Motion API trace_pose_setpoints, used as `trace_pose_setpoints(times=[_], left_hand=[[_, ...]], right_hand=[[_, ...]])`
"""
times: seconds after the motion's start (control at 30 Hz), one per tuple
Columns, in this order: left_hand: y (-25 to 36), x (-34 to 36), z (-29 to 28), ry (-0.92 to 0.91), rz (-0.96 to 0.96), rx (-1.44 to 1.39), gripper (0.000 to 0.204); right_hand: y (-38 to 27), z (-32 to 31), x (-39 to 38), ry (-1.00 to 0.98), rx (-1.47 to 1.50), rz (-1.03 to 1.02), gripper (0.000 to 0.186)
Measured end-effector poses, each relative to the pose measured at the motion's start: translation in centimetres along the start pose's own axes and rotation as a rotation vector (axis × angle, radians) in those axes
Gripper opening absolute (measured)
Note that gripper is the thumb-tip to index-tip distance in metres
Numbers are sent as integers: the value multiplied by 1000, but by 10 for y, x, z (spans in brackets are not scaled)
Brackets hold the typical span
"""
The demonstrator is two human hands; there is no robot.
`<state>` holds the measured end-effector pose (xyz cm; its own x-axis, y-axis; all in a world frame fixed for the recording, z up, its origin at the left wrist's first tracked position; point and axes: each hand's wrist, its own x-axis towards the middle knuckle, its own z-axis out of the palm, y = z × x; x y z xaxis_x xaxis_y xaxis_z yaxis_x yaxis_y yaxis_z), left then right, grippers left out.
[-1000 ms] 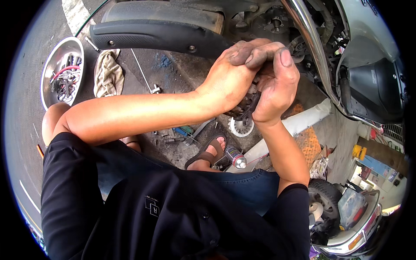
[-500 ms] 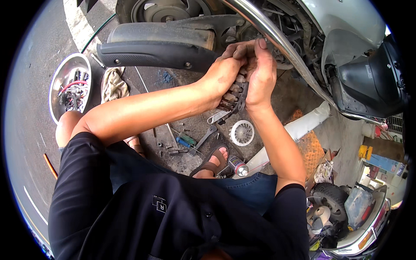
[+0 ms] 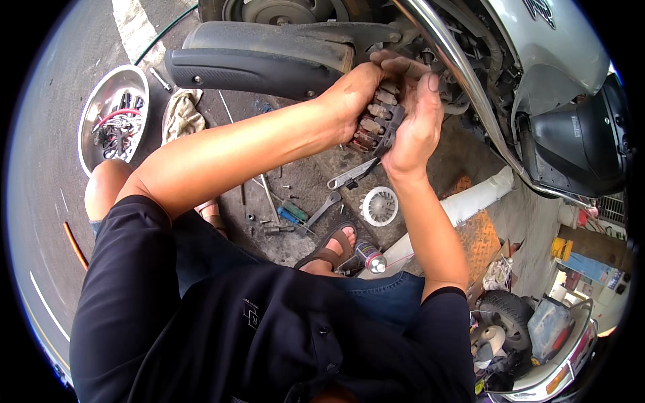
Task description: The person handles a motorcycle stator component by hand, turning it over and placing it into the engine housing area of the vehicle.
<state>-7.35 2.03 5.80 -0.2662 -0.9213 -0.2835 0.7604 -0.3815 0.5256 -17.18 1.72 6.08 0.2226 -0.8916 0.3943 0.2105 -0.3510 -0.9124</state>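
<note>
Brown and black, the part (image 3: 377, 121) is held up between two bare hands, near the top middle of the view. It has chunky blocks in a row and a dark strip along one side. The left hand (image 3: 355, 94) cups it from the left, and its fingers bend over the far end. The right hand (image 3: 418, 131) presses on it from the right, with its thumb sticking up. Both hands are closed in around the part, with dirt on the fingers.

Just below the part, a long tool (image 3: 348, 176) lies on the ground. Near that is a white fan (image 3: 379, 206), round and flat. A wrench (image 3: 325, 209) lies to the left of the fan, beside some screwdrivers (image 3: 290, 214). A can (image 3: 371, 258) is near the foot (image 3: 334, 247), which wears a brown sandal.

Farther left, there is a rag (image 3: 181, 115), all bunched up. Next to it is a shiny bowl (image 3: 115, 86) with tools and a red thing inside. Above the left arm is a long black cover (image 3: 248, 72). To the right of the hands, a shiny bar (image 3: 463, 70) slants down toward a black box (image 3: 578, 127).
</note>
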Motion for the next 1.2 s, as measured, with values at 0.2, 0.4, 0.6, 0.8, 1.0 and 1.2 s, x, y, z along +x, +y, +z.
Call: trace_pose_setpoints(times=[0.2,0.4,0.6,0.8,1.0,1.2], left_hand=[[-5,2,3,109,34,-62,20],[-2,5,0,116,75,-103,30],[4,-6,10,25,91,-54,43],[5,3,7,38,176,84,40],[6,9,-4,-61,163,109,36],[-2,12,-4,2,119,-3,32]], right_hand=[[7,-2,3,53,163,132,51],[3,-3,3,117,131,169,51],[7,1,10,189,-2,158,43],[10,-8,24,177,4,195,38],[7,4,24,244,10,154,37],[7,5,23,321,193,172,30]])
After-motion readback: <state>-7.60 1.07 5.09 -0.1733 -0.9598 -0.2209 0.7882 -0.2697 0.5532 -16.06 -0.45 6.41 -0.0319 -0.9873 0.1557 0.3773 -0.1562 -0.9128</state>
